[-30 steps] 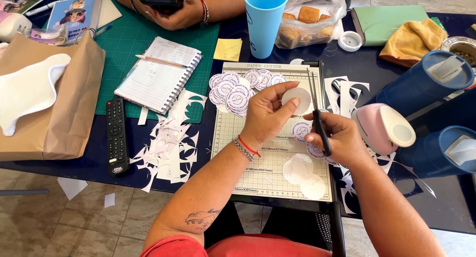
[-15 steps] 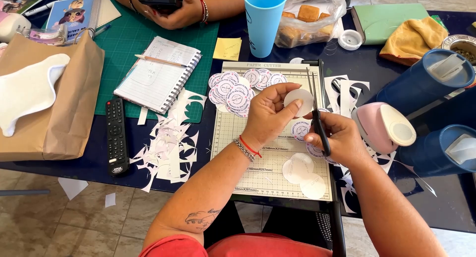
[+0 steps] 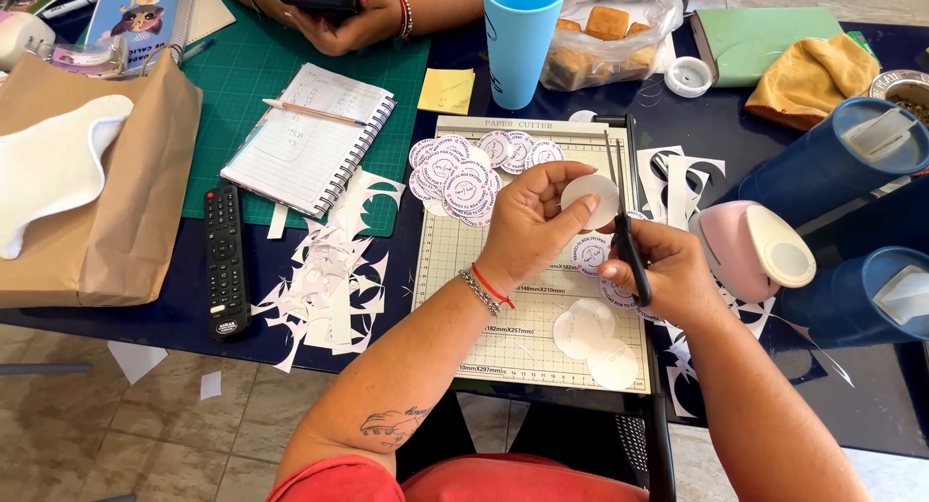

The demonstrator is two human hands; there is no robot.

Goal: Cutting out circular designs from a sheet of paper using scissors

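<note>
Left hand [image 3: 530,226] pinching a white paper circle [image 3: 592,200], right hand [image 3: 661,270] just beside it gripping scissors [image 3: 623,233], paper cutter [image 3: 513,337] beneath both, printed round stickers [image 3: 464,173] beyond the left hand

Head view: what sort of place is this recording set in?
Probably a home craft table, not a factory. A paper cutter with round stickers, a green cutting mat and paper scraps lie about. The left hand holds a paper circle; the right hand holds scissors.
</note>
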